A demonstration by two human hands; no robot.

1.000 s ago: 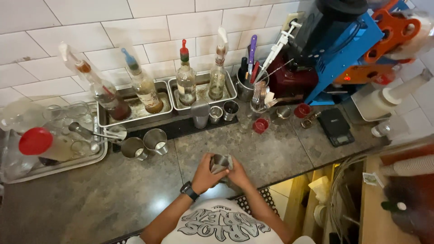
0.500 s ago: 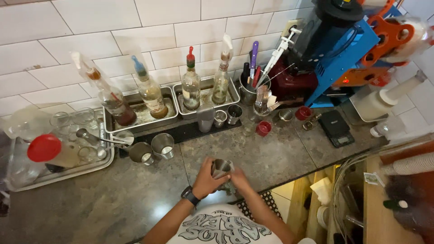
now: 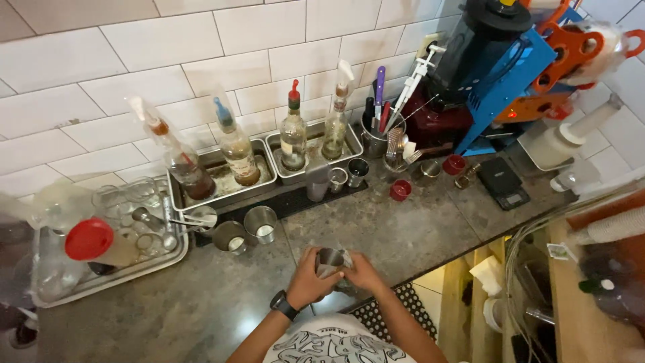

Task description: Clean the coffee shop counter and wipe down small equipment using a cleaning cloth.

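We grip a small steel cup (image 3: 330, 257) in both hands, left hand (image 3: 309, 279) and right hand (image 3: 363, 272) clasped round it, just above the tabletop (image 3: 416, 235); next calls for keeping it level.

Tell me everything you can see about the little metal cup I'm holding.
The metal cup is small, round and shiny, steel by its look, held upright with its open top up. The left hand and right hand wrap its sides, hiding most of it. It sits just above the grey stone counter, near the front edge. Its contents cannot be seen.
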